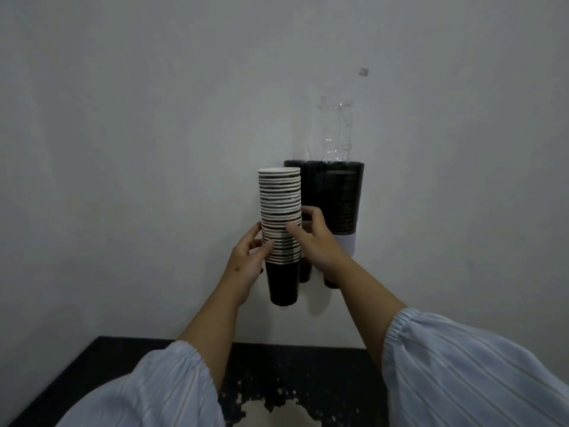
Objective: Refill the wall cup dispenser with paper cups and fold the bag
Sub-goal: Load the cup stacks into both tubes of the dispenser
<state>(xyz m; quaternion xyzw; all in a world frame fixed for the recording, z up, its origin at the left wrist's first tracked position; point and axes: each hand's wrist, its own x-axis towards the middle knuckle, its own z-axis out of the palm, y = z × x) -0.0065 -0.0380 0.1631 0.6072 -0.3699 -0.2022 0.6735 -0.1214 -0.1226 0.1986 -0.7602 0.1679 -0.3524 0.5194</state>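
Two pale pleated sleeves reach forward, both hands holding one stack of paper cups up beside a wall dispenser.

Below them lies one dark worktop, its far edge against the grey wall. One left hand curls around the stack's left side, and one right hand wraps the right side, thumb across the front. White rims form many bands, too many to count surely; one black cup base hangs at the bottom. Just right of the stack, touching or nearly so, two dark dispenser tubes hang on the wall. Clear crumpled plastic rises from their tops.
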